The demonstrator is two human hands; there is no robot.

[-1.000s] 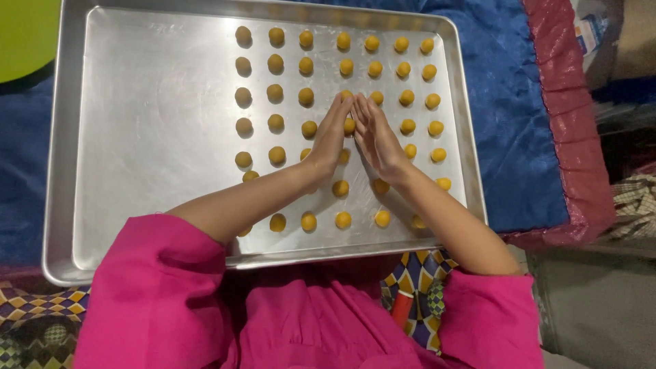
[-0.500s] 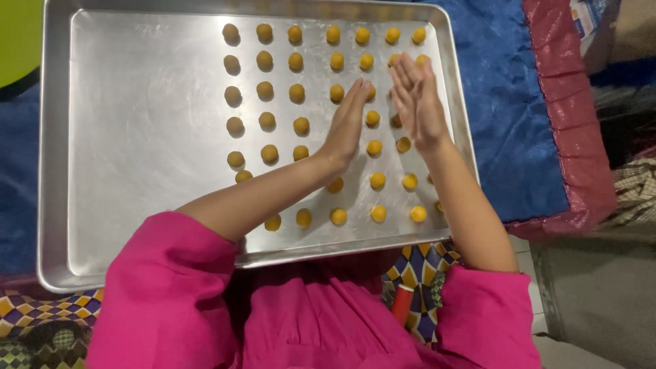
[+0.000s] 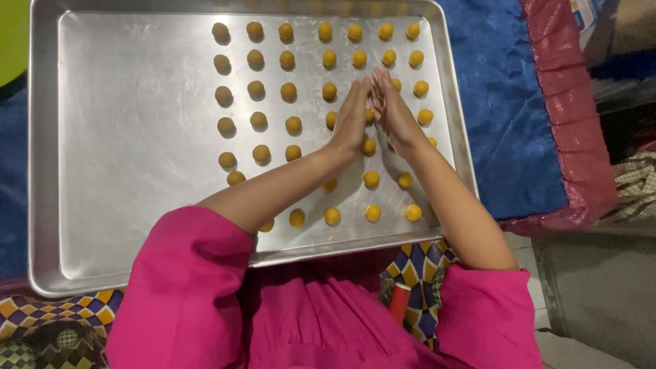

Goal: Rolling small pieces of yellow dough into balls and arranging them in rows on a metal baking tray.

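Observation:
A large silver baking tray lies in front of me. Several small yellow-orange dough balls sit on its right half in neat rows. My left hand and my right hand are pressed flat, palm against palm, above the balls near the tray's right side, fingers pointing away from me. Whatever may lie between the palms is hidden. Both arms reach out of pink sleeves.
The tray's left half is bare metal. A blue cloth with a red padded edge lies under and right of the tray. A green object shows at the top left. Patterned fabric covers my lap.
The joined hands slid apart half a second ago, the right one reaching further forward, and have come back level, palm to palm. The view has shifted slightly.

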